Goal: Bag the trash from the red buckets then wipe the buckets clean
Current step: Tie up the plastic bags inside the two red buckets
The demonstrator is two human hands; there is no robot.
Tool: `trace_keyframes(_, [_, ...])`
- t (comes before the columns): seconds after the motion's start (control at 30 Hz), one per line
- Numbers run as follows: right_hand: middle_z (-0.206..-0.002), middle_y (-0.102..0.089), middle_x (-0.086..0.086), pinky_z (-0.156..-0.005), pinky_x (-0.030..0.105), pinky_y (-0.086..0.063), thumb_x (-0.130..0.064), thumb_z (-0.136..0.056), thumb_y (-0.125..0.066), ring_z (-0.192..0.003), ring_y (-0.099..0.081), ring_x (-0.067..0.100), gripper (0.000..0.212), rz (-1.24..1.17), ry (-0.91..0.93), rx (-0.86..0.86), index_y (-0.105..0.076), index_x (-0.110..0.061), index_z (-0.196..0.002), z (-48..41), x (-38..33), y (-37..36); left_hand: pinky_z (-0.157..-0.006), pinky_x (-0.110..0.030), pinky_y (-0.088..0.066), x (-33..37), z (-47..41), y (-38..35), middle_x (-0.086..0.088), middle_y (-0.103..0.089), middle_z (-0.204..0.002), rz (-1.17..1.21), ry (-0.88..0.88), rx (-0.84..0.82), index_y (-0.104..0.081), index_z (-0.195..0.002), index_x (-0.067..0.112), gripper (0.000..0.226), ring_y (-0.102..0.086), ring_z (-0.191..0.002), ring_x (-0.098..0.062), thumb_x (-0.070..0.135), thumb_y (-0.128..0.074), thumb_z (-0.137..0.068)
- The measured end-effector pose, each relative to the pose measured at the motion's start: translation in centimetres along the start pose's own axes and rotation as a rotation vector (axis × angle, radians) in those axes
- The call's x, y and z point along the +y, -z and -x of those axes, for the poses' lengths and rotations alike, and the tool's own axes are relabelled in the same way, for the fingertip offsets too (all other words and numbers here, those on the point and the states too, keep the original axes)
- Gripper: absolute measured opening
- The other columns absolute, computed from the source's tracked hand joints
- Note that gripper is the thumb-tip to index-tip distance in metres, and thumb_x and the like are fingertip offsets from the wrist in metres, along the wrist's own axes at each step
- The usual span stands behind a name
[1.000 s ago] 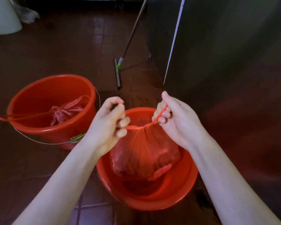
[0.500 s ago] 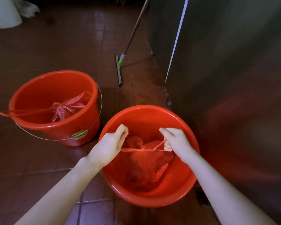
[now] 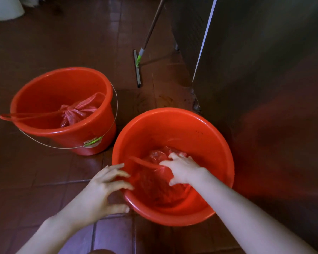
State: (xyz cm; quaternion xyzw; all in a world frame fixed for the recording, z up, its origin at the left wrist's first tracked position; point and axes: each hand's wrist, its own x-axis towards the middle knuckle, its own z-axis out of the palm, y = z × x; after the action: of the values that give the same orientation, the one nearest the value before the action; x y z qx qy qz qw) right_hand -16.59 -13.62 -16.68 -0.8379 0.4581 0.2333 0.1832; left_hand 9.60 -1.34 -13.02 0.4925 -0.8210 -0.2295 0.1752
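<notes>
In the near red bucket (image 3: pixel 206 136), right hand (image 3: pixel 184 168) rests fingers-spread on the tied red trash bag (image 3: pixel 154 182), gripping nothing. Left hand (image 3: pixel 101 189), grip wide, brackets the rim. Bagging step; next likely needs lifting the bag out.

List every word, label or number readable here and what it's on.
Sticker on the left red bucket, by the wire handle's mount: white lettering on a green band, too blurred to read.
Right red bucket, red bags, squeegee, steel cabinet: no text visible.
</notes>
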Motion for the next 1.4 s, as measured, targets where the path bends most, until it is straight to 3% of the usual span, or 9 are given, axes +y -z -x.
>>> trace_keyframes(0.1, [-0.134,-0.045,0.011,-0.102,0.041,-0.04,-0.028,-0.087,-0.069,-0.126,-0.048,0.035,0.05,0.012,-0.004,-0.05,-0.05,-0.029,-0.133,-1.4,-1.7,-0.5,-0.104,-0.039,-0.042,0.2,0.2,-0.7,0.006,-0.06,-0.115,-0.015,-0.017,0.075,-0.074,-0.1,0.027,0.043,-0.042,-0.134,-0.017,0.062,-0.064,-0.077])
trace_keyframes(0.23, [-0.118,-0.059,0.017,-0.092,0.04,-0.048,-0.007,-0.093,-0.047,-0.111,-0.06,0.035,0.026,-0.018,0.004,0.049,-0.059,-0.017,-0.114,-1.8,-2.2,0.4,-0.098,-0.053,-0.043,0.4,-0.2,-1.1,0.011,-0.058,-0.106,-0.045,0.039,0.09,-0.073,-0.095,0.033,0.041,-0.05,-0.123,-0.019,0.065,-0.067,-0.071])
trace_keyframes(0.43, [-0.082,-0.063,0.0,-0.069,0.031,-0.048,-0.013,-0.083,-0.066,-0.078,-0.062,0.025,0.017,-0.267,-0.058,0.283,-0.053,-0.023,-0.077,-0.1,0.6,4.9,-0.094,-0.046,-0.03,1.1,-1.0,-2.4,0.02,-0.051,-0.1,-0.089,0.116,0.148,-0.067,-0.091,0.044,0.043,-0.038,-0.112,-0.001,0.078,-0.058,-0.065])
trace_keyframes(0.57, [-0.085,-0.064,-0.001,-0.071,0.029,-0.051,-0.016,-0.085,-0.068,-0.078,-0.062,0.02,0.015,-0.297,-0.099,0.42,-0.058,-0.027,-0.082,1.2,1.0,7.0,-0.088,-0.037,-0.021,1.8,-4.1,-3.6,0.02,-0.045,-0.094,-0.073,0.184,0.193,-0.068,-0.089,0.043,0.046,-0.034,-0.101,-0.003,0.079,-0.06,-0.061])
trace_keyframes(0.77, [-0.098,-0.062,0.002,-0.076,0.033,-0.05,-0.015,-0.085,-0.065,-0.088,-0.063,0.028,0.01,-0.242,-0.139,0.676,-0.06,-0.021,-0.091,2.1,1.3,10.9,-0.085,-0.034,-0.028,3.8,-10.9,-4.3,0.016,-0.048,-0.103,-0.218,0.416,0.163,-0.066,-0.101,0.04,0.052,-0.037,-0.111,-0.015,0.076,-0.064,-0.063])
trace_keyframes(0.93, [-0.102,-0.061,0.003,-0.077,0.034,-0.05,-0.015,-0.088,-0.064,-0.093,-0.064,0.028,0.012,-0.183,-0.184,0.715,-0.061,-0.018,-0.1,1.9,1.1,13.0,-0.093,-0.036,-0.033,3.2,-14.0,-2.6,0.012,-0.05,-0.121,0.074,0.475,0.27,-0.061,-0.114,0.041,0.052,-0.041,-0.12,-0.015,0.061,-0.074,-0.068])
trace_keyframes(1.07, [-0.105,-0.062,0.003,-0.077,0.032,-0.05,-0.016,-0.09,-0.064,-0.094,-0.064,0.026,0.014,-0.183,-0.213,0.712,-0.062,-0.018,-0.104,1.9,1.2,13.4,-0.095,-0.044,-0.039,-3.5,-11.2,2.0,-0.003,-0.049,-0.136,-0.301,0.563,0.514,-0.051,-0.134,0.026,0.069,-0.043,-0.125,-0.028,0.043,-0.076,-0.072])
trace_keyframes(1.2, [-0.105,-0.062,0.003,-0.074,0.03,-0.049,-0.016,-0.089,-0.065,-0.093,-0.065,0.023,0.015,-0.177,-0.195,0.719,-0.063,-0.018,-0.104,1.4,0.6,13.1,-0.114,-0.049,-0.02,-11.1,-7.4,6.9,-0.008,-0.043,-0.145,-0.496,0.921,0.249,-0.033,-0.147,0.021,0.074,-0.033,-0.138,-0.029,0.04,-0.067,-0.085])
trace_keyframes(1.4, [-0.105,-0.062,0.004,-0.078,0.033,-0.048,-0.017,-0.088,-0.065,-0.095,-0.063,0.03,0.014,-0.189,-0.234,0.705,-0.063,-0.018,-0.101,1.0,0.9,13.2,-0.102,-0.036,-0.034,-12.5,-5.3,9.8,0.003,-0.063,-0.123,-0.711,0.708,-0.034,-0.045,-0.137,0.032,0.044,-0.056,-0.117,-0.02,0.028,-0.053,-0.094])
